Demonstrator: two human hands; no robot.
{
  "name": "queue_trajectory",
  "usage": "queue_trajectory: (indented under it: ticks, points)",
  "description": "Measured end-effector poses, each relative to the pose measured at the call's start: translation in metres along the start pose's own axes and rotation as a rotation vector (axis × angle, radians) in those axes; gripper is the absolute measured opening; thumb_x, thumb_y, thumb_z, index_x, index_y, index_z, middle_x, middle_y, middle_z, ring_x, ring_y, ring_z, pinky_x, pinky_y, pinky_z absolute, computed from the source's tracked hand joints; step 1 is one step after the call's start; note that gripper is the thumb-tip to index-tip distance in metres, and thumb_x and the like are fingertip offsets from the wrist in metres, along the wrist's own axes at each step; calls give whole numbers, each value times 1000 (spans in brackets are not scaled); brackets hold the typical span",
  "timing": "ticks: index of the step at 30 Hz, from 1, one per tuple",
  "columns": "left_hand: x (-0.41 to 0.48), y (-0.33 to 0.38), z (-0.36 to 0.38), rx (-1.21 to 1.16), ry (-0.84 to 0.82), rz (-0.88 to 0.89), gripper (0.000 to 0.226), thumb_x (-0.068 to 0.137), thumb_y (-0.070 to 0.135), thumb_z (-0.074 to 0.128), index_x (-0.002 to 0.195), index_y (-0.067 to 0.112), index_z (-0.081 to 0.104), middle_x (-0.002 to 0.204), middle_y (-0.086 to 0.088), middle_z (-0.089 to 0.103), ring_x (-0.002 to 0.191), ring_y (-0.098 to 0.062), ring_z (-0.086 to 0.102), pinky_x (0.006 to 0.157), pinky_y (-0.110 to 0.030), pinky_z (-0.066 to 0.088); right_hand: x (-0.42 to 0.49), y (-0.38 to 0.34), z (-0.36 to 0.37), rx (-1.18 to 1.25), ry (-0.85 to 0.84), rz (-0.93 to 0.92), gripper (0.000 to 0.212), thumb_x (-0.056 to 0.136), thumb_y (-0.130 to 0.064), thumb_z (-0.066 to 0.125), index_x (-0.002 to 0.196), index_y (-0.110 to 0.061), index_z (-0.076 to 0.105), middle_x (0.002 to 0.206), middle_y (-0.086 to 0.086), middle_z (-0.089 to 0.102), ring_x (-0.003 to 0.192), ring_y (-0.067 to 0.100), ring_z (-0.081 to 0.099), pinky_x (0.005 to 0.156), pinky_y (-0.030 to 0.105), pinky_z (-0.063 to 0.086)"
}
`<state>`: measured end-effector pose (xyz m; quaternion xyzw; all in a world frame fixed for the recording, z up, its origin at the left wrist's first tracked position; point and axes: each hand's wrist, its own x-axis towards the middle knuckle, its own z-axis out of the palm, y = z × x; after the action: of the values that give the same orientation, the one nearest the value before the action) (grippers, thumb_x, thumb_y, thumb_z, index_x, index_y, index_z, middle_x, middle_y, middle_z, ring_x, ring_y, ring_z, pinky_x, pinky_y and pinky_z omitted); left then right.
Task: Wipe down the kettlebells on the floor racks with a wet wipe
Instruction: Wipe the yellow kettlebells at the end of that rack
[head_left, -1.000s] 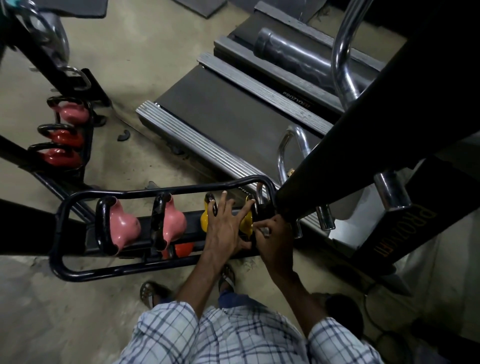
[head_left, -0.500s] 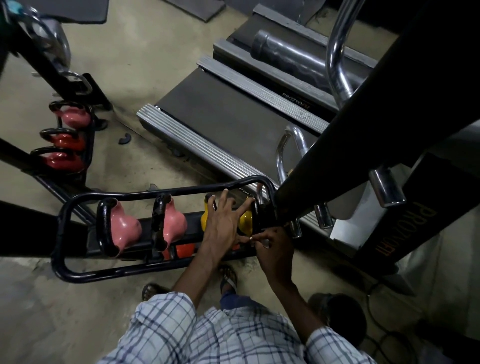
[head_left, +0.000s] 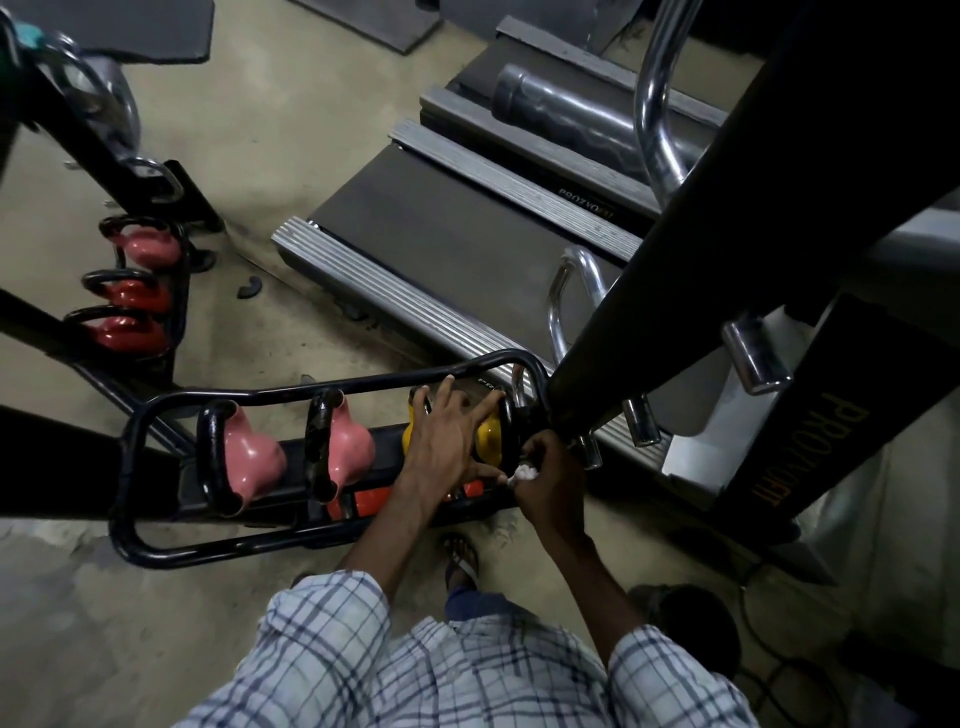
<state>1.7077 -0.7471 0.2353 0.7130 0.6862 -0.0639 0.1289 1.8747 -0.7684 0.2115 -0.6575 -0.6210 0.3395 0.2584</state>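
yellow kettlebell (head_left: 489, 437): at the right end of the near floor rack (head_left: 311, 391), low on the concrete floor (head_left: 260, 130); mostly hidden under a hand, with yellow showing on either side of it.
left hand (head_left: 445, 441): lies flat over the yellow kettlebell, fingers straight and spread wide, fingertips near the rack's far rail; nothing is gripped.
right hand (head_left: 546, 470): just right of the kettlebell, fingers curled tight and pinching the wet wipe.
wet wipe (head_left: 523, 473): white and bunched, at the kettlebell's lower right, beside the left thumb; whether it touches the kettlebell cannot be told.
same rack, leftward: middle pink kettlebell (head_left: 353, 447), then end pink kettlebell (head_left: 254, 462), both tipped on their sides with black handles to the left; an orange-red patch (head_left: 370, 501) shows low between the middle one and the left forearm.
far rack (head_left: 179, 291): well apart to the left, holding one pink and two red kettlebells in a row.
surroundings: a treadmill (head_left: 441, 249) runs behind the near rack; a black upright post (head_left: 675, 260) meets the rack's right end.
person: checked sleeves (head_left: 332, 649), one sandalled foot (head_left: 462, 553) beside the rack.
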Motion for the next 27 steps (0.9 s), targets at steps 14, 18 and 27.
queue_trajectory:
  ticks: [14, 18, 27]
  points:
    - [-10, 11, 11, 4, 61, 6, 115, 68, 83, 62, 158, 36, 7, 147, -14, 44, 151, -33, 18, 117, -55, 12, -11, 2, -10, 2, 56, -75, 28, 77, 6, 67, 98, -13, 64, 90, -1, 66, 85, 20, 65, 71, 36, 54]
    - [-20, 13, 10, -18, 82, 25, 113, 69, 79, 66, 158, 36, 12, 143, -13, 45, 149, -34, 21, 117, -54, 16, -20, 7, -18, 107, 58, 0, 26, 79, 5, 69, 96, -15, 66, 88, -5, 68, 83, 14, 68, 73, 34, 58]
    - [-111, -27, 7, -354, 390, 75, 69, 78, 39, 73, 141, 20, 54, 123, -11, 57, 114, -31, 54, 88, -43, 47, -90, -11, -14, 256, -1, 20, 18, 82, -7, 79, 85, -21, 69, 81, -10, 69, 73, -7, 64, 62, 7, 46]
